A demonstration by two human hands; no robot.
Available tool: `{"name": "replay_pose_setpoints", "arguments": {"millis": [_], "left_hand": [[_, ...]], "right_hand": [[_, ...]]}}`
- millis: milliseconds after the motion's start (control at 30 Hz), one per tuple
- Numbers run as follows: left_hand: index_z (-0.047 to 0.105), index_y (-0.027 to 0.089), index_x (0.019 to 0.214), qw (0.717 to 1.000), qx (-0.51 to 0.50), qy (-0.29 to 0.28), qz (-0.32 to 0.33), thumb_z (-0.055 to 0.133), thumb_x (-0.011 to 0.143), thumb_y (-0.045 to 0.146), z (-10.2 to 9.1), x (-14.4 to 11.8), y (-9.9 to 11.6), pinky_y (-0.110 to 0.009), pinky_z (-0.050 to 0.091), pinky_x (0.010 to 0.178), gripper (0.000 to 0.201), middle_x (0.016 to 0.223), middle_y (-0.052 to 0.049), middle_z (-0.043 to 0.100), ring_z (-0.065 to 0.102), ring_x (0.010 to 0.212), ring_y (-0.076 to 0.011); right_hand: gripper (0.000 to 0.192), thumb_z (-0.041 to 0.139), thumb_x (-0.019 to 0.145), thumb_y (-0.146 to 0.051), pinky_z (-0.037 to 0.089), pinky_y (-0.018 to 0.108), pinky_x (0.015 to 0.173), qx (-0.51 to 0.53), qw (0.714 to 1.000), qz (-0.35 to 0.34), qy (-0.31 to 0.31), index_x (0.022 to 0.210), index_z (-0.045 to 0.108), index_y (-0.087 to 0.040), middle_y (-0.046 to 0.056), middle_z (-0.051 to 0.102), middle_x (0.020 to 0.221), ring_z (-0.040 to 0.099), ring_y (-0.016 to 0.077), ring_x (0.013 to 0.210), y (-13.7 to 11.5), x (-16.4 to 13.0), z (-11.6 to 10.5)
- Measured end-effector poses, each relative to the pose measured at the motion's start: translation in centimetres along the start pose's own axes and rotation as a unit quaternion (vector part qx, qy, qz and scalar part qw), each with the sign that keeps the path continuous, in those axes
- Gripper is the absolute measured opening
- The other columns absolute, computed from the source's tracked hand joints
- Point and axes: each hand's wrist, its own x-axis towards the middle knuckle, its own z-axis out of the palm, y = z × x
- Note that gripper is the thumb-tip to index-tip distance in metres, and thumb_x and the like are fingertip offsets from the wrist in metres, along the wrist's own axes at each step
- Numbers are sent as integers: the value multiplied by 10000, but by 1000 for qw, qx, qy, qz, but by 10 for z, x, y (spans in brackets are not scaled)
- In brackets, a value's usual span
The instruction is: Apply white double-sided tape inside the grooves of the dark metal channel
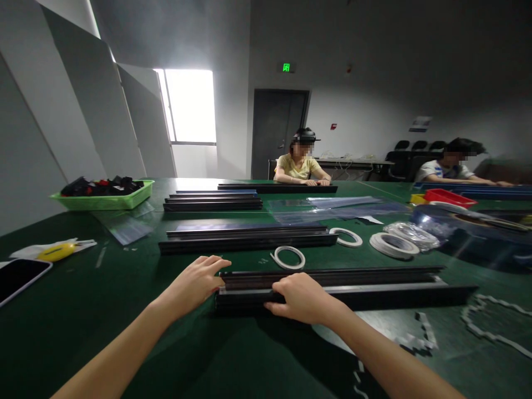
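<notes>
A long black rail (374, 298) with a channel along its top lies crosswise on the green table in front of me. A pale strip (353, 288) runs along that channel. My right hand (301, 296) grips the rail's near wall left of its middle, thumb and fingers on either side. At the left end of the rail is my left hand (197, 281), its fingers stretched out and apart, the thumb side by the rail's end. Whether the left fingertips press on it is hard to see. Just behind the rail lies a roll of white tape (290, 249).
More black rails (249, 241) lie farther back. Tape rolls (393, 245) and a large coil of dark film (477, 233) sit at right. Crumpled white strips (428, 332) lie near my right forearm. A green basket (139, 195), yellow cutter (57, 251) and phone (20, 280) are left. Two people sit opposite.
</notes>
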Motion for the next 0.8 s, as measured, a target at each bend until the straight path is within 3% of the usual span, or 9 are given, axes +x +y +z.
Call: {"name": "replay_pose_setpoints", "arguments": {"millis": [800], "left_hand": [[716,249,817,1000,23,15,3,487,887,242,3,4,4,-423,383,956,239,1236,-47,549,471,1127,-227]], "right_hand": [[483,424,832,-564,418,268,643,5,1000,-6,7,778,692,-167,92,708,796,650,218,739,1,-1,1]]}}
